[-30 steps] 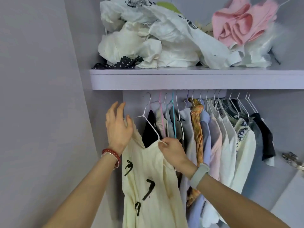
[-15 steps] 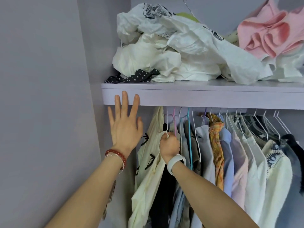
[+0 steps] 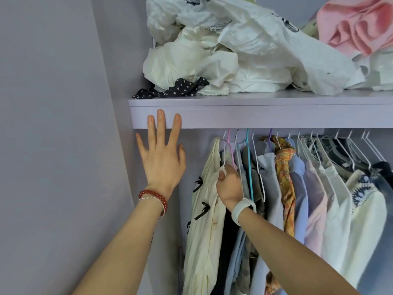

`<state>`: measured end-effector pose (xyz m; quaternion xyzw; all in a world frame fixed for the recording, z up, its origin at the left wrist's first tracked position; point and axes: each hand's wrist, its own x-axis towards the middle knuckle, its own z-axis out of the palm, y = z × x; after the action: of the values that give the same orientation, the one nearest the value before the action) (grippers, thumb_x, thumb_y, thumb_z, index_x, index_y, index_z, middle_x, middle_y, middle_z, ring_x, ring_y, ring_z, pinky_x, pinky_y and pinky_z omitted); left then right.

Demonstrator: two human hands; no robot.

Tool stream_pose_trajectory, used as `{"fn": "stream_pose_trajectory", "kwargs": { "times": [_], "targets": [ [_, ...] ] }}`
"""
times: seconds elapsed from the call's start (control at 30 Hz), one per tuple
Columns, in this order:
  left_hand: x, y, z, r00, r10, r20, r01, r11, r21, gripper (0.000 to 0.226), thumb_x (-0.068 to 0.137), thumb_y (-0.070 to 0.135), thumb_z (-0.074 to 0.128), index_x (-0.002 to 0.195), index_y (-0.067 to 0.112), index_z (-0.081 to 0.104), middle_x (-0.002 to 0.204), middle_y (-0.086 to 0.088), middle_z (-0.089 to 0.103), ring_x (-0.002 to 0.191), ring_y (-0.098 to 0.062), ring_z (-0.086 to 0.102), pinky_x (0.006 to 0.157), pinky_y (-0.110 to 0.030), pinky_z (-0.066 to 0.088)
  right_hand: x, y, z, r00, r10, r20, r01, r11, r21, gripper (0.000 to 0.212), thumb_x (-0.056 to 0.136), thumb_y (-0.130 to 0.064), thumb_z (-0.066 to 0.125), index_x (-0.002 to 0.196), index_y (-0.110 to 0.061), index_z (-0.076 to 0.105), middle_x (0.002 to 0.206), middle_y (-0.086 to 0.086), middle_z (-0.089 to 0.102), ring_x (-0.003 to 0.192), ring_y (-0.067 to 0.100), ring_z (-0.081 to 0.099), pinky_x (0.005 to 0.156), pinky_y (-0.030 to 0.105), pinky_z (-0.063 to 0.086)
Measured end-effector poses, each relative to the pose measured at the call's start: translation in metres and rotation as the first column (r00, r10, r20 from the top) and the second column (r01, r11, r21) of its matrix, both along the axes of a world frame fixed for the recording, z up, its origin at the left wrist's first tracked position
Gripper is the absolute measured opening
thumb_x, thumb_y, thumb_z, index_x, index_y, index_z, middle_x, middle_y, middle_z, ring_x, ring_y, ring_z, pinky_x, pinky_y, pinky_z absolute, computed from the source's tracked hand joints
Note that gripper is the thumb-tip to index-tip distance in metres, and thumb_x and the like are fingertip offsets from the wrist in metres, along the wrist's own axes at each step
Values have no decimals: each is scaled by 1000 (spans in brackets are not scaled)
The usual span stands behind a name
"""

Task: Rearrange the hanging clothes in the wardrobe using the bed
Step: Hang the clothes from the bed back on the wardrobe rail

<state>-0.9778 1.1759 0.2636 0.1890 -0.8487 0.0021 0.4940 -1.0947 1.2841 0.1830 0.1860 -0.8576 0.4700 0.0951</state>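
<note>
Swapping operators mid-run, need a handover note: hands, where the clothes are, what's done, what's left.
Left hand: open, fingers spread, fingertips up against the front edge of the shelf; holds nothing.
Right hand: grips the white hanger of the cream dress with black bows.
Clothes: the cream dress hangs at the far left end of the row; the other shirts hang to its right. A heap of loose clothes lies on the shelf.
Done: the dress is at the rail, though the hook itself is hidden.
Left: check the hook, let go, carry on with the row. The bed is not in view.
</note>
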Motion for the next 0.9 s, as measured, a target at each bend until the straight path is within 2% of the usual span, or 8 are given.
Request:
{"fn": "stream_pose_trajectory", "kwargs": {
  "times": [0.1, 0.27, 0.37, 0.47, 0.53, 0.63, 0.8, 0.9],
  "targets": [
    [2, 6, -1, 999, -29, -39, 32, 996, 80, 75, 84, 12, 50, 147, 28, 12, 155, -7, 2, 143, -27, -1, 109, -59, 7, 13, 23, -3, 991, 78, -106, -74, 996, 44, 44, 92, -8, 41, 136, -11, 38, 134, 15, 42, 116, 31, 48, 93, 32, 39],
    [0, 37, -33, 986, -123, -111, 151, 945, 290, 70, 85, 12, 52, 146, 22, 20, 155, -10, 4, 143, -29, -1, 112, -54, 5, 35, 73, -10, 958, 138, -250, -121, 989, 84, 45, 90, -3, 44, 134, -6, 42, 135, 11, 45, 126, 24, 40, 102, 20, 28],
    [-1, 65, -68, 975, -221, 10, 205, 918, 339, 63, 88, 16, 50, 145, 20, 24, 155, -12, 9, 143, -29, 2, 113, -53, 5, 44, 105, -14, 937, 112, -331, -73, 989, 128, 42, 88, -1, 47, 129, -3, 47, 130, 15, 50, 121, 29, 44, 102, 17, 24],
    [3, 100, -110, 920, -336, 200, 247, 896, 370, 59, 91, 20, 46, 145, 22, 23, 155, -9, 10, 143, -26, 2, 113, -51, 2, 57, 150, -34, 909, 84, -408, -12, 984, 178, 39, 81, 0, 50, 120, 5, 55, 117, 21, 59, 109, 37, 55, 101, 36, 39],
    [6, 125, -137, 864, -395, 313, 266, 885, 383, 56, 93, 23, 44, 145, 22, 23, 155, -7, 12, 143, -25, 3, 113, -51, 3, 68, 189, -57, 919, 48, -391, 55, 967, 247, 40, 77, 1, 55, 117, 5, 57, 114, 22, 61, 106, 39, 57, 93, 50, 45],
    [9, 169, -172, 764, -418, 491, 259, 896, 361, 54, 95, 30, 39, 145, 23, 21, 155, -4, 10, 143, -22, 4, 113, -48, 8, 87, 261, -95, 945, -59, -320, 182, 912, 368, 42, 75, 0, 62, 117, 2, 59, 117, 22, 60, 109, 42, 56, 92, 57, 43],
    [20, 288, -220, 529, -561, 636, 463, 819, 337, 50, 95, 30, 39, 143, 21, 28, 153, -2, 21, 141, -19, 15, 112, -41, 17, 149, 408, -151, 937, -331, -111, 339, 789, 512, 46, 93, -21, 42, 139, -16, 36, 147, 4, 33, 138, 21, 23, 113, 40, 10],
    [34, 385, -243, 349, -647, 678, 603, 709, 366, 46, 95, 28, 39, 140, 19, 33, 150, -3, 28, 139, -17, 20, 111, -37, 20, 201, 500, -175, 863, -504, -25, 436, 719, 541, 47, 94, -24, 40, 140, -19, 34, 149, 2, 30, 139, 18, 19, 114, 38, 8]
  ]
}}
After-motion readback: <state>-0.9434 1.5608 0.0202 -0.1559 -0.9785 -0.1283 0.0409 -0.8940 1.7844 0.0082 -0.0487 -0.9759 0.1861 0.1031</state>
